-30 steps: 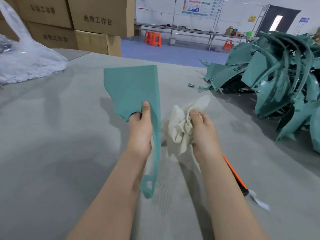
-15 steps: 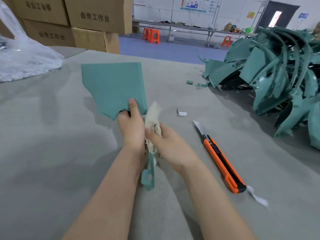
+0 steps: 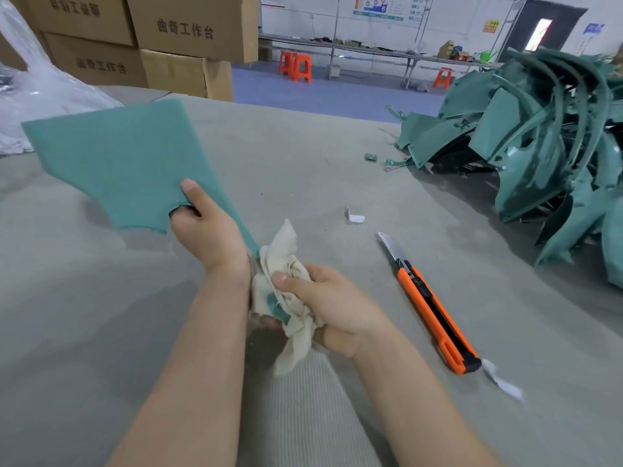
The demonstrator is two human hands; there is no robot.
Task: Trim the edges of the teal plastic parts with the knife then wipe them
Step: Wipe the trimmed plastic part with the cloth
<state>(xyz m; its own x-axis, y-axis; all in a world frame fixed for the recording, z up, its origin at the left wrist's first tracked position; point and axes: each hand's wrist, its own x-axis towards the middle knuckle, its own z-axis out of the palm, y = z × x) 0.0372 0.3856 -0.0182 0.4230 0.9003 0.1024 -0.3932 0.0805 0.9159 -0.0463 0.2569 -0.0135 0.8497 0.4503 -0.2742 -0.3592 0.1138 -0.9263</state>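
My left hand (image 3: 207, 230) grips a flat teal plastic part (image 3: 118, 170) by its notched lower edge and holds it above the table, its wide end pointing up and left. My right hand (image 3: 332, 310) grips a crumpled off-white rag (image 3: 286, 264) wrapped around the part's narrow lower end, of which only a small teal patch shows through the cloth. The orange utility knife (image 3: 435, 308) lies on the table to the right of my hands, blade extended and pointing away from me.
A heap of teal plastic parts (image 3: 539, 146) fills the right side of the grey felt table (image 3: 101, 332). Small white scraps (image 3: 354, 217) lie near the knife. Cardboard boxes (image 3: 161, 38) and a clear plastic bag (image 3: 40, 85) stand at the back left.
The teal part has tilted further to the left. My right hand slid the rag down its narrow strip to the lower end, uncovering the knife on the table.
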